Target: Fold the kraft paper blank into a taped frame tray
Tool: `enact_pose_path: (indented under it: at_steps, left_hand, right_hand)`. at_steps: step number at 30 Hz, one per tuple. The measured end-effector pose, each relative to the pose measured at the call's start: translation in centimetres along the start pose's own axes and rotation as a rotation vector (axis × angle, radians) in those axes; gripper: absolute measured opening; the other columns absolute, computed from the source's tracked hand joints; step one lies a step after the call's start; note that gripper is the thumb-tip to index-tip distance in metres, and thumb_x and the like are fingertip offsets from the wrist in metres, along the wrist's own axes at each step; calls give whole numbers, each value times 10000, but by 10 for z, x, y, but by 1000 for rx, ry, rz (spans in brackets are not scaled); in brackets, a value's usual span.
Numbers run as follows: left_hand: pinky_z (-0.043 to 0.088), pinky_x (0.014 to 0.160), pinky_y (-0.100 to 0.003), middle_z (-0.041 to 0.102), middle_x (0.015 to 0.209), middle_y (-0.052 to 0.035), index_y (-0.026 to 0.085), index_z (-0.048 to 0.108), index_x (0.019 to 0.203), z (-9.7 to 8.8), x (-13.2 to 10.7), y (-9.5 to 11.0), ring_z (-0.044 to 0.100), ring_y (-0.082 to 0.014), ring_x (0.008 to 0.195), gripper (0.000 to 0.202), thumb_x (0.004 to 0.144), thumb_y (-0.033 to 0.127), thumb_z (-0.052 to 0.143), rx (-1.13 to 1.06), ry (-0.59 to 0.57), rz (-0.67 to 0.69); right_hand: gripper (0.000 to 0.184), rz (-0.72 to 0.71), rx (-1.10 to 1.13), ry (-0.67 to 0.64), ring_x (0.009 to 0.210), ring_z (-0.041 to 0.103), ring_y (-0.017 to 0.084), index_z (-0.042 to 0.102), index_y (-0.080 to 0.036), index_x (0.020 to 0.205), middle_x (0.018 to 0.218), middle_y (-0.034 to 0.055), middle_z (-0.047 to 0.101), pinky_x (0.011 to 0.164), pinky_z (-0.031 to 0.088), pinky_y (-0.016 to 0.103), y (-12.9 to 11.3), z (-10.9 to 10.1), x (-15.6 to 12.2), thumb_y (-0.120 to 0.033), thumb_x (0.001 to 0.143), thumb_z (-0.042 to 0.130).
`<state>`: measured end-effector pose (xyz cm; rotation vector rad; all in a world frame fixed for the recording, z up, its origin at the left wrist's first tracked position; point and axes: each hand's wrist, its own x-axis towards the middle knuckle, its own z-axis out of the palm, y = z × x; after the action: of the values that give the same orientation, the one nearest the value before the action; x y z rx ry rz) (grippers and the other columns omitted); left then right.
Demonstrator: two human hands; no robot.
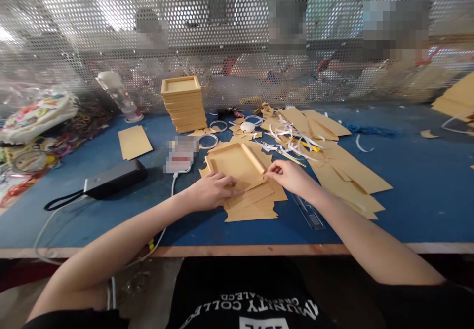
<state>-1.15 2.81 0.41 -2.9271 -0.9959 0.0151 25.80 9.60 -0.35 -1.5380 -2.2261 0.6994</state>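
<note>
I am working on a shallow cardboard tray [237, 164] that is lying in the middle of the blue table [425, 181], on top of a few flat card sheets [252, 209]. My left hand [213, 189] is lying over the tray's near left edge with the fingers bent down onto it. The thumb is hidden under the hand, so I cannot tell whether I am gripping the edge or only pressing on it. My right hand [288, 176] is pinching the tray's near right corner between thumb and fingertips. The corner itself is covered by those fingers.

A clear ruler [310, 214] is lying just beside my right wrist, its upper end hidden under my forearm. A black power bank [114, 178] is sitting to my left, and its white cable [168, 210] is running to a pixelated object [181, 154] that I cannot make out. Further back a stack of trays [183, 103] is standing upright. To its right, white paper strips [287, 136] are lying tangled over more brown card [348, 168].

A perforated metal screen [237, 38] is closing off the far side. The people [289, 23] behind it are showing only as blurs.
</note>
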Motion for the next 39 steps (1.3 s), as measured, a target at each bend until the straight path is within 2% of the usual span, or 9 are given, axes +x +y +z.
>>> enact_pose_path:
  at_steps: [3,7,13,17,19,21,24,28,39]
  left_hand:
    - [405,880,-338,564,1183,-72,314,530,1341,0,0,0,526,-216,980,438,923,199,467,13,-2,-5]
    - [404,870,-345,559,1178,-84,300,509,1364,0,0,0,526,-222,964,446,929,213,459,25,-3,6]
    - [398,881,-352,559,1176,-81,305,506,1361,1,1,1,528,-223,970,463,913,193,479,29,10,14]
    - [397,878,-342,562,1170,-75,305,535,1327,1,1,1,529,-214,974,433,916,185,467,9,14,6]
    - [389,874,-334,564,1157,-69,310,542,1318,2,1,1,529,-209,974,430,912,184,482,9,7,10]
    - [382,866,-327,569,1129,-66,310,540,1320,2,2,1,532,-203,960,430,910,188,496,16,6,16]
    - [376,839,-317,579,1056,-62,296,556,1302,1,2,1,535,-197,920,402,915,201,504,42,1,19]
    - [368,818,-316,584,1023,-60,277,606,1231,-1,4,2,533,-200,908,342,906,208,525,68,-10,22]
    - [375,805,-305,576,1010,-52,313,547,1303,1,3,2,526,-194,902,385,936,216,480,23,5,8]
  right_hand:
    - [196,149,-231,100,708,628,230,618,-212,724,749,81,691,588,398,322,6,-13,3,-381,818,583]
    - [320,280,-432,-11,647,610,247,594,-213,622,630,92,639,544,370,330,14,-22,5,-496,767,623]
    - [331,244,-279,-33,474,532,183,556,-220,550,507,31,581,476,345,310,27,-31,8,-477,731,659]
    - [244,156,-23,198,440,519,156,541,-221,663,500,1,583,461,350,291,19,-40,3,-415,773,640]
    - [250,85,201,237,449,540,144,531,-220,770,556,4,622,469,388,280,6,-33,-3,-452,804,616]
    - [262,67,357,70,412,523,133,519,-218,788,551,-2,624,424,377,264,-11,-17,-8,-462,804,615]
    - [253,-4,387,-144,409,524,123,521,-214,761,525,-23,612,420,374,244,-32,13,-13,-430,783,650]
    - [222,-20,371,-233,388,538,129,497,-219,738,453,-52,568,431,370,240,-44,35,-12,-396,835,589]
    - [265,-39,53,-91,461,547,141,405,-234,659,483,-41,566,495,315,266,-29,17,-6,-312,821,599]
